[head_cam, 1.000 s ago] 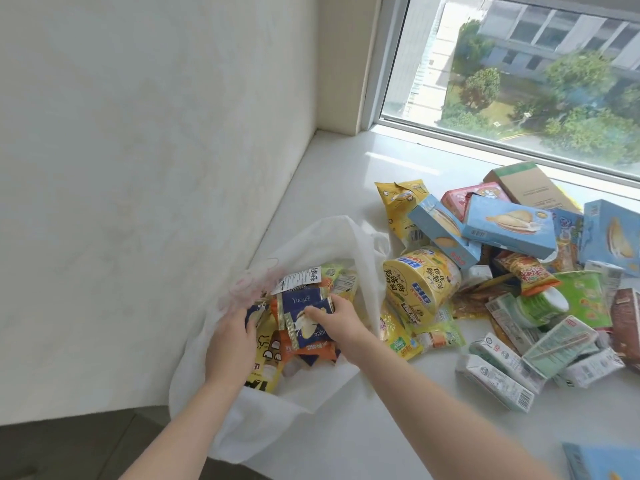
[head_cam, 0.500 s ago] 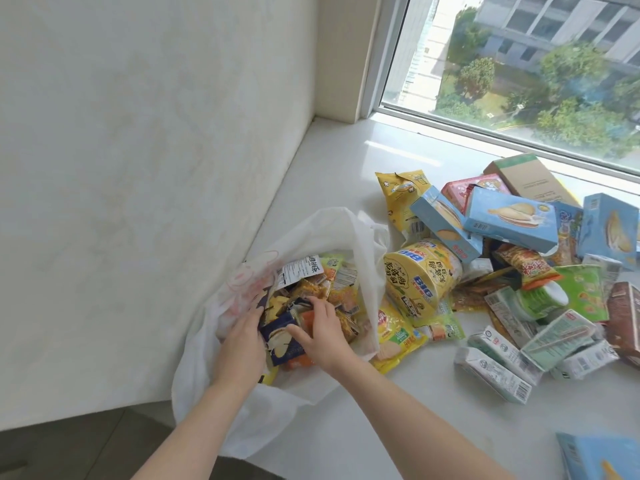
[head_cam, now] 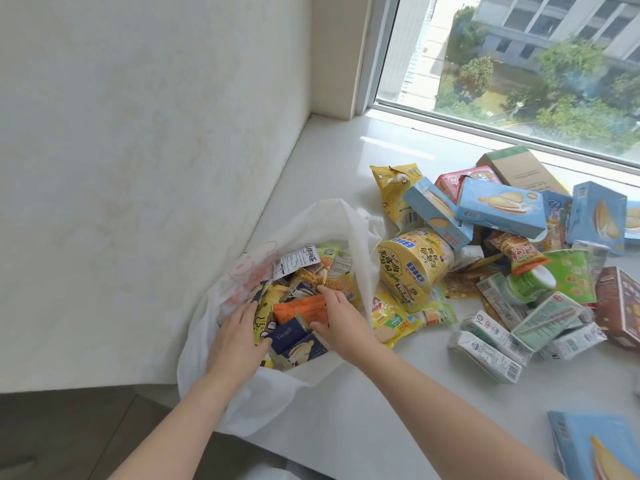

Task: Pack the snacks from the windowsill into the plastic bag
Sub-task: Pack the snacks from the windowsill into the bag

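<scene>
The white plastic bag [head_cam: 277,393] lies open at the left end of the windowsill [head_cam: 398,427], against the wall. Several snack packets fill it, among them an orange packet [head_cam: 298,308] and navy packets [head_cam: 285,336]. My left hand [head_cam: 239,337] rests flat on a yellow packet at the bag's left side, fingers fairly straight. My right hand [head_cam: 341,320] is inside the bag's mouth and lies on the orange packet's right end, index finger along its top edge and thumb at its lower edge. The loose snack pile [head_cam: 502,271] lies to the right of the bag.
A yellow noodle tub [head_cam: 415,268] lies on its side against the bag's right rim. Blue boxes [head_cam: 502,209], drink cartons [head_cam: 485,351] and a brown box [head_cam: 620,303] crowd the sill's right part. Another blue box [head_cam: 595,448] lies at the bottom right. The window runs behind.
My right hand carried a navy packet down into the bag and let it go; it now lies on the orange packet. My left hand slid from the bag's rim onto the snacks.
</scene>
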